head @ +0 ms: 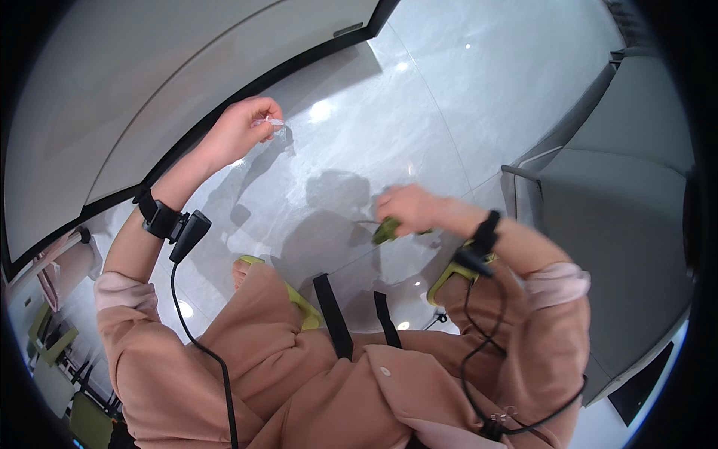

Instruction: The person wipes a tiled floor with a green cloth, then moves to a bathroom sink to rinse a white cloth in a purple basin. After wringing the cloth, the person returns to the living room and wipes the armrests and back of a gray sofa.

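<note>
My left hand (244,126) is closed on a small piece of clear, pinkish plastic (273,121), pinched between thumb and fingers beside a dark-edged pale panel. My right hand (409,206), blurred, grips a limp green item (386,231) above the floor. Whether the green item is a leaf or a cloth, I cannot tell. A thin strand sticks out to the left of it. Beneath both hands lies the glossy grey tile floor (348,146).
A pale panel with a black edge (168,73) fills the upper left. On the right stands a grey upholstered seat (611,213). Yellow-green slippers (303,308) are on my feet. Black cables (216,359) run from both wrist devices; black straps (332,314) hang in front of me.
</note>
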Demonstrator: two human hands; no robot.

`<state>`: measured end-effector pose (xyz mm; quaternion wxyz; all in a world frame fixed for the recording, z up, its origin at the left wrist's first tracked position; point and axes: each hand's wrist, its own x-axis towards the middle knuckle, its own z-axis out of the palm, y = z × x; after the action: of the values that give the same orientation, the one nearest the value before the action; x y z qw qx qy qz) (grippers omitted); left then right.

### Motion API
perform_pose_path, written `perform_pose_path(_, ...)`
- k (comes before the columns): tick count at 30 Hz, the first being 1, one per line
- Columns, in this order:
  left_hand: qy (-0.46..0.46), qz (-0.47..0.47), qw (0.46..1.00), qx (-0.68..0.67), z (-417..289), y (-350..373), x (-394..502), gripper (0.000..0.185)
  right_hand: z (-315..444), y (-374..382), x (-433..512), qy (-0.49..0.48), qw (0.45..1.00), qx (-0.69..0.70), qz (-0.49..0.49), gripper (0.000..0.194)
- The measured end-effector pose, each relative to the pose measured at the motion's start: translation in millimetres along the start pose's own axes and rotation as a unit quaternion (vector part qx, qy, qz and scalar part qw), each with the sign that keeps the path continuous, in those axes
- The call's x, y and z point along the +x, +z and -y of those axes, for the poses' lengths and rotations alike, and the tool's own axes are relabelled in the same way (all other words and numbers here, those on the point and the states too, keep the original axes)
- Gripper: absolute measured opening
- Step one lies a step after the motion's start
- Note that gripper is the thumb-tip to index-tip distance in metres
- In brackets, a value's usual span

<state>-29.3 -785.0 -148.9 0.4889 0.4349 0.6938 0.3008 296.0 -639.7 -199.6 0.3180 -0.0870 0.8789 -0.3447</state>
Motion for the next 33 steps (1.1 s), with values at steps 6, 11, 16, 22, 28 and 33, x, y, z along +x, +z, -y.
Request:
perform_pose_path(6, -0.010, -0.006, 1.000, -0.015, -4, 3, 0, 0.003, -17, -150, -92, 0.152, 0.988, 0.019, 0.005, 0.036)
perform_pose_path(11, -0.033, 0.000, 0.999, -0.007, -1, 0, -1, 0.002, 2, -200, -82, 0.148, 0.986, -0.048, -0.061, 0.032)
perform_pose_path(16, 0.008, 0.001, 1.000, -0.023, 5, -2, -3, 0.006, 27, -188, -21, 0.093, 0.990, 0.006, -0.103, 0.027)
perform_pose_path(22, 0.001, -0.009, 0.996, -0.086, 9, -3, 3, 0.005, 20, -158, 20, 0.098, 0.972, 0.181, -0.110, 0.031)
perform_pose_path(28, -0.060, -0.045, 0.970, -0.230, 7, -9, 13, 0.009, -7, -143, 12, 0.116, 0.903, 0.351, -0.218, 0.033)
perform_pose_path(33, -0.186, -0.066, 0.936, -0.290, -3, -12, -4, 0.010, -9, -150, 0, 0.231, 0.811, 0.504, -0.184, 0.036)
